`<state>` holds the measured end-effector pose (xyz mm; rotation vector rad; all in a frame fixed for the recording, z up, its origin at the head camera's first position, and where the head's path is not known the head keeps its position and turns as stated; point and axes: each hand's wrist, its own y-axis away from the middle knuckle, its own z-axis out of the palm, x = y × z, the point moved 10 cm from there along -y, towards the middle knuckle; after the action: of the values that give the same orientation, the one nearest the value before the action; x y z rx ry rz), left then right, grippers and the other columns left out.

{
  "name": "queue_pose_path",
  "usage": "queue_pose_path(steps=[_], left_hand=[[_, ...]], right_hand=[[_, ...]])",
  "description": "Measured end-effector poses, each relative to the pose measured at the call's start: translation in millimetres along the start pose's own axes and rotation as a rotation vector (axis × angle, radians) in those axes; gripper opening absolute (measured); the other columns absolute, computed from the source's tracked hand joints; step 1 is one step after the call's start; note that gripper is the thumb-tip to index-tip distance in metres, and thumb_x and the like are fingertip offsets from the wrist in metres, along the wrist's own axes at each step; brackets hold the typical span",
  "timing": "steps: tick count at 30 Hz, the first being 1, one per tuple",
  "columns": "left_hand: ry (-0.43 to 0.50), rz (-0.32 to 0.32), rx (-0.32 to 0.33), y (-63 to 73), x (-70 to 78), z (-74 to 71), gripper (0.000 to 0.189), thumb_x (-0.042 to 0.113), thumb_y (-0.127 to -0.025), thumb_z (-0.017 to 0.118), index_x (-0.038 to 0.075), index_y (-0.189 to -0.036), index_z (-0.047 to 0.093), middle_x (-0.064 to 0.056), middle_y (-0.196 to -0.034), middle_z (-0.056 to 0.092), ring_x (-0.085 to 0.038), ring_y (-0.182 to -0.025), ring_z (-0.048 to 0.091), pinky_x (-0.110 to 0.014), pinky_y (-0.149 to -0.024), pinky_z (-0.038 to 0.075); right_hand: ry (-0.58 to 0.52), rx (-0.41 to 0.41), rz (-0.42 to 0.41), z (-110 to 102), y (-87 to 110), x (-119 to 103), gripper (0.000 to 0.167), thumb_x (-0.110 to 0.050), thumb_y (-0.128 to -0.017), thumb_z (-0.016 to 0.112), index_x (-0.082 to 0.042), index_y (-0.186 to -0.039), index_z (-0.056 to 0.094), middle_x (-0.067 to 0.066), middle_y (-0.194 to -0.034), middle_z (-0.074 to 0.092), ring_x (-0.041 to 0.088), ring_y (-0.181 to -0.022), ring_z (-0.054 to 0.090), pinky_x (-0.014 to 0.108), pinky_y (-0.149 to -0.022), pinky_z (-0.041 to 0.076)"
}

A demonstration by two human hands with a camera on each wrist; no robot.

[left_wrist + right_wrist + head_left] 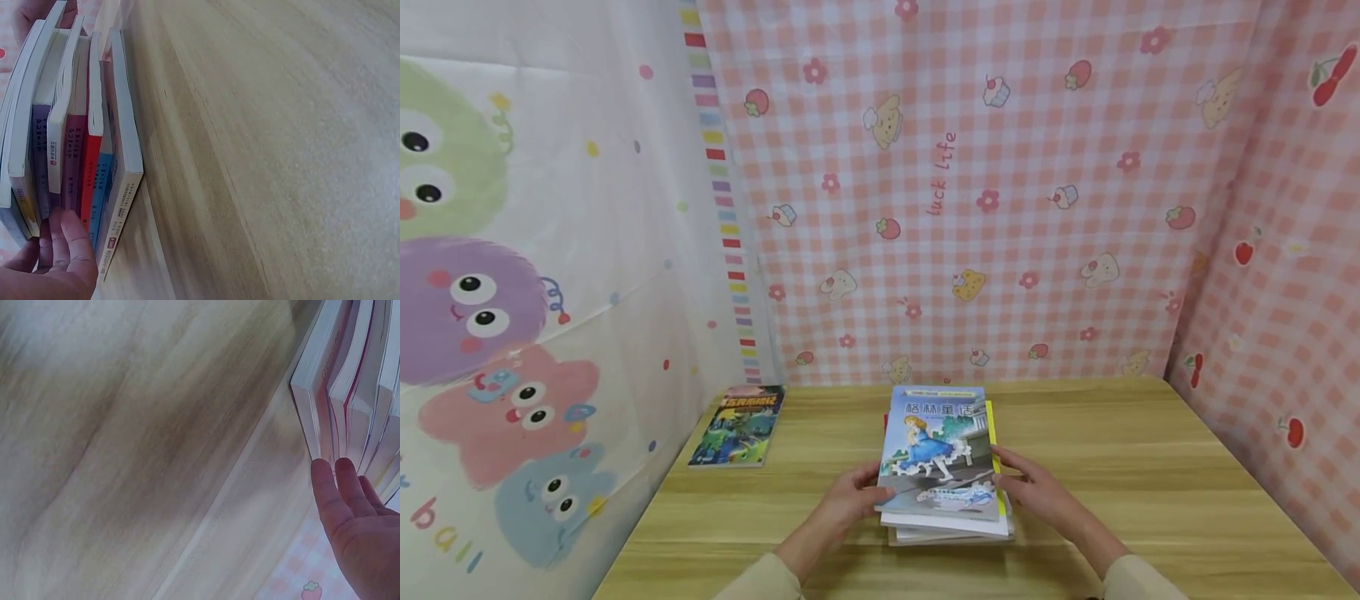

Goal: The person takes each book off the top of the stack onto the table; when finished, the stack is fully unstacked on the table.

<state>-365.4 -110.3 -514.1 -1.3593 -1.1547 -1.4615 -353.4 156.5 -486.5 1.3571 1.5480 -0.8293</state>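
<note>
A stack of several books [951, 533] lies on the wooden table in front of me, its edges uneven. On top is a picture book [936, 454] showing a girl in a blue dress. My left hand [848, 498] is at the stack's left side, thumb by the top cover's edge; in the left wrist view its fingertips rest against the coloured spines [74, 156]. On the opposite side, my right hand [1037, 492] has extended fingers touching the page edges; the right wrist view shows those fingers [356, 494] near the lower books. A yellow-edged book [992, 417] sticks out under the top one.
Another book [737, 425] with a colourful green and blue cover lies alone at the table's back left. The wooden table [1120, 450] reaches a pink checked curtain [1000, 150] behind. A white cartoon curtain [617, 250] hangs on the left, more checked cloth [1285, 292] on the right.
</note>
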Motion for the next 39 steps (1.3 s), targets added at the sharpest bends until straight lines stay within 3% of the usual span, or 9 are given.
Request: queue_pose_path(steps=[10, 14, 19, 22, 32, 39], left_hand=[[0.018, -0.049, 0.029, 1.6, -1.7, -3.7, 0.069, 0.005, -0.088, 0.072, -0.014, -0.144, 0.037, -0.027, -0.137, 0.052, -0.020, -0.097, 0.064, -0.037, -0.084, 0.055], [0.030, -0.058, 0.042, 1.9, -1.0, -4.7, 0.070, 0.004, -0.087, 0.072, -0.014, -0.144, 0.036, -0.026, -0.136, 0.052, -0.019, -0.096, 0.063, -0.036, -0.084, 0.054], [0.085, -0.022, 0.038, 3.3, 2.2, -8.1, 0.069, -0.002, -0.087, 0.068, -0.018, -0.144, 0.032, -0.027, -0.134, 0.052, -0.018, -0.093, 0.063, -0.032, -0.081, 0.055], [0.118, -0.002, 0.030, 4.6, 4.4, -11.2, 0.069, -0.004, -0.087, 0.066, -0.019, -0.144, 0.030, -0.025, -0.132, 0.054, -0.017, -0.092, 0.062, -0.030, -0.079, 0.055], [0.154, -0.022, 0.028, 4.8, 3.6, -26.7, 0.066, -0.004, -0.087, 0.061, -0.011, -0.146, 0.031, -0.020, -0.126, 0.057, -0.019, -0.083, 0.064, -0.031, -0.071, 0.056], [0.239, -0.023, 0.001, 7.0, 1.1, -28.0, 0.065, -0.004, -0.092, 0.056, -0.010, -0.149, 0.026, -0.017, -0.125, 0.056, -0.021, -0.083, 0.066, -0.033, -0.070, 0.058]], right_hand=[[0.064, 0.003, -0.002, 0, -2.2, 1, 0.055, -0.017, -0.097, 0.062, -0.010, -0.149, 0.046, 0.021, -0.149, 0.044, 0.030, -0.109, 0.059, 0.047, -0.088, 0.052], [0.100, 0.006, -0.028, 1, -1.5, -1, 0.059, -0.017, -0.096, 0.064, -0.007, -0.150, 0.043, 0.025, -0.146, 0.045, 0.040, -0.119, 0.055, 0.053, -0.096, 0.048], [0.090, 0.005, -0.036, 3, -1.7, 0, 0.065, -0.018, -0.096, 0.064, -0.003, -0.153, 0.035, 0.033, -0.141, 0.045, 0.047, -0.124, 0.050, 0.057, -0.099, 0.044], [0.087, 0.010, -0.020, 3, -2.7, 2, 0.066, -0.018, -0.096, 0.064, -0.004, -0.154, 0.034, 0.032, -0.142, 0.045, 0.046, -0.123, 0.051, 0.057, -0.100, 0.044], [0.059, 0.009, -0.021, 3, -1.6, 3, 0.067, -0.014, -0.096, 0.063, -0.003, -0.154, 0.031, 0.034, -0.142, 0.044, 0.046, -0.124, 0.051, 0.054, -0.099, 0.046], [0.043, 0.002, -0.003, 4, -2.1, 10, 0.068, -0.015, -0.096, 0.064, -0.005, -0.155, 0.031, 0.032, -0.143, 0.044, 0.042, -0.121, 0.054, 0.052, -0.096, 0.049]])
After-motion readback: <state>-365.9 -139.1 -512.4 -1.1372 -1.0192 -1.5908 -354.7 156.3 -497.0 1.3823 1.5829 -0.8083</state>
